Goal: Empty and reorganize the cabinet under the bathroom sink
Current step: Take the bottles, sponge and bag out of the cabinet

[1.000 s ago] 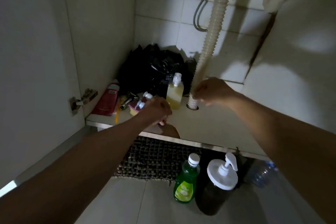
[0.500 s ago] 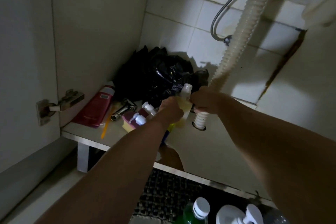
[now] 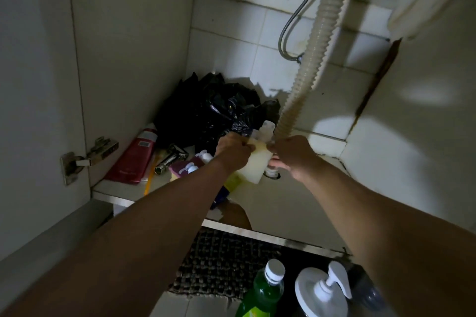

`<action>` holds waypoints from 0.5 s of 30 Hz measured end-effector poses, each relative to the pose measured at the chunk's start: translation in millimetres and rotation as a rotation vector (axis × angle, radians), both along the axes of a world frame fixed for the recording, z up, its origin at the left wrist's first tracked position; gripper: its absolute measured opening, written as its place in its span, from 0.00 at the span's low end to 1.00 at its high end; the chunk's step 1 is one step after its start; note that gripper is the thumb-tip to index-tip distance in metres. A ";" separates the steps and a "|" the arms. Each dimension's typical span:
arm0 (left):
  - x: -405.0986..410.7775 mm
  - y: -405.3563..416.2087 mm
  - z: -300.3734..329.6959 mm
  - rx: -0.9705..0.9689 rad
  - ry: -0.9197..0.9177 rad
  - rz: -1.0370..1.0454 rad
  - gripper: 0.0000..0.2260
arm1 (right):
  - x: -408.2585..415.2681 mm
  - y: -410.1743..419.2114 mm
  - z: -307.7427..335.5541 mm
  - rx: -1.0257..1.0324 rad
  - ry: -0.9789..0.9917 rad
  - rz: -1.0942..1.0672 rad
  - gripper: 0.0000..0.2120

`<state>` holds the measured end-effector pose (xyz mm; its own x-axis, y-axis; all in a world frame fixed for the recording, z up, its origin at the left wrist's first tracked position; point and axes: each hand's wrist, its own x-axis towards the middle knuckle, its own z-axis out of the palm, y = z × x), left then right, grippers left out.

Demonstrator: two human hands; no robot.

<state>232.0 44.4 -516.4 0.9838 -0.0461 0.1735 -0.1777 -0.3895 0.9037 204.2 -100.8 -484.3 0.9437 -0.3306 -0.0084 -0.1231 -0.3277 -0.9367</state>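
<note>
**Both hands on a pale bottle beside the drain hose**

At the centre of the frame, the left hand (image 3: 233, 148) is curled around the left side of a pale yellowish bottle (image 3: 253, 165), fingers pressed together against it. The right hand (image 3: 291, 153) meets the bottle from the right; its fingers wrap the far side, but how firmly they pinch cannot be told in the dim light. The bottle is tilted, its white cap (image 3: 266, 127) pointing toward the upper right, just beside the ribbed drain hose (image 3: 319, 54) that runs down from the top of the frame to a hole in the cabinet shelf (image 3: 296, 201).

Left of the hands, on the shelf, lie a red tube (image 3: 135, 159), a chrome fitting (image 3: 171, 159) and two small pump bottles (image 3: 195, 162), close together. Behind them, in the back corner, sits a crumpled black plastic bag (image 3: 206, 108). A door hinge (image 3: 87, 159) shows at the left edge.

At the bottom of the frame, on the floor, a green bottle (image 3: 262, 291) stands just beside a dark jug with a white pump (image 3: 324, 288), in front of a woven mat (image 3: 224, 260).
</note>
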 end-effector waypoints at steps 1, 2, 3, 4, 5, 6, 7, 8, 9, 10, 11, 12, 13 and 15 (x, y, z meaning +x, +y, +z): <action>-7.0 0.5 7.9 -0.007 -0.013 -0.019 0.12 | -6.9 -2.8 4.5 0.021 -0.019 0.003 0.17; -13.7 0.3 15.8 -0.009 -0.028 -0.037 0.12 | -12.9 -6.1 9.6 0.017 -0.025 -0.004 0.17; -19.3 0.6 23.2 -0.011 -0.034 -0.046 0.12 | -20.7 -6.0 17.0 0.025 -0.035 -0.004 0.17; -26.0 0.8 31.5 -0.014 -0.040 -0.055 0.13 | -27.8 -6.5 25.2 0.028 -0.051 -0.009 0.16; -33.1 1.6 40.0 -0.018 -0.039 -0.058 0.13 | -39.0 -6.3 34.3 0.036 -0.063 -0.005 0.15; -37.3 3.9 45.6 -0.027 -0.041 -0.052 0.13 | -47.2 -4.6 43.0 0.040 -0.073 -0.005 0.13; -40.8 7.7 50.8 -0.047 -0.034 -0.051 0.13 | -53.8 -1.7 51.8 0.049 -0.086 -0.016 0.12; -46.2 12.3 55.7 -0.074 -0.024 -0.068 0.12 | -63.3 0.1 59.7 0.057 -0.094 -0.016 0.12; -53.1 18.7 59.0 -0.094 -0.009 -0.096 0.10 | -74.0 1.9 65.5 0.061 -0.095 -0.005 0.13; -58.3 25.8 60.3 -0.105 -0.005 -0.120 0.09 | -82.3 5.9 69.2 0.047 -0.083 0.016 0.15; -63.9 34.0 62.3 -0.106 -0.003 -0.141 0.08 | -90.1 11.2 72.4 0.037 -0.068 0.049 0.16; -72.9 41.2 63.4 -0.090 0.002 -0.162 0.07 | -101.0 15.6 73.5 0.042 -0.054 0.076 0.17; -83.5 48.7 65.0 -0.053 0.011 -0.174 0.07 | -111.9 21.5 73.9 0.059 -0.036 0.098 0.17; -108.0 66.0 64.5 0.028 0.028 -0.190 0.08 | -131.7 35.9 65.1 0.094 0.016 0.154 0.15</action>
